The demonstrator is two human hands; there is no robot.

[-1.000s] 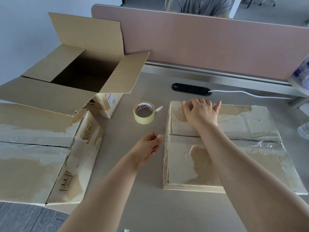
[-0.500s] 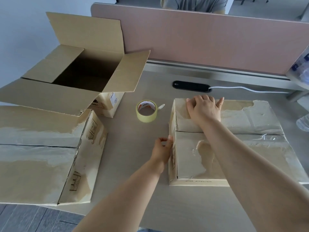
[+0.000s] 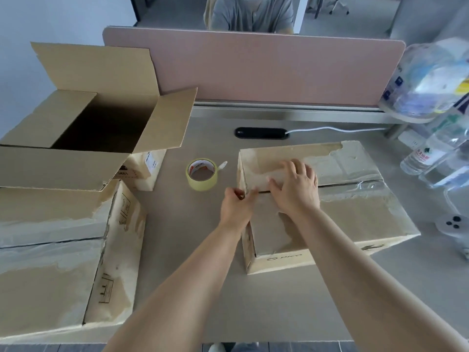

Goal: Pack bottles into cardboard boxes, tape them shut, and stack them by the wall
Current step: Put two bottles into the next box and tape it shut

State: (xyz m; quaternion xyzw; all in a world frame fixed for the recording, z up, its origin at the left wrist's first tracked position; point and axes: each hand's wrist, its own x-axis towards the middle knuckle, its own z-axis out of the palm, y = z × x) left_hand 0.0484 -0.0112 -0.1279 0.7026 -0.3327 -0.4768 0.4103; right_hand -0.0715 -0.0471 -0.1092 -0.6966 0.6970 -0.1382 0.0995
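Far left, at the edge of the table (image 3: pixel 177 250): closed box (image 3: pixel 50 262), paper skin torn and peeling, flap seam across its top. Just behind, partly overhanging it: open box (image 3: pixel 101 118), all four flaps spread, inside dark, contents not visible.

Mid-table, lying flat: tape roll (image 3: pixel 202 174), yellowish, loose end poking out to the right, near the centre box (image 3: pixel 355 217) but apart from it.

Left hand (image 3: pixel 236 207): pinches the centre box's left top edge where the flap seam ends, thumb and fingertips drawn together. Right hand (image 3: pixel 295 189): lies flat on the far flap just beside the seam, fingers straight and spread, gripping nothing. Flaps down, surface scuffed, a strip of clear tape over the seam's right end.

Beyond the centre box, set into the table: black power strip (image 3: pixel 261 133), white cable (image 3: pixel 330 129) trailing right. Along the table's back: pink divider (image 3: pixel 253 67), a person in a grey shirt (image 3: pixel 251 13) seated behind it.

Far right, off the centre box's right end: clear plastic bottles (image 3: pixel 421 156), blurred. Above them, on a shelf: plastic-wrapped bottle pack (image 3: pixel 426 80).
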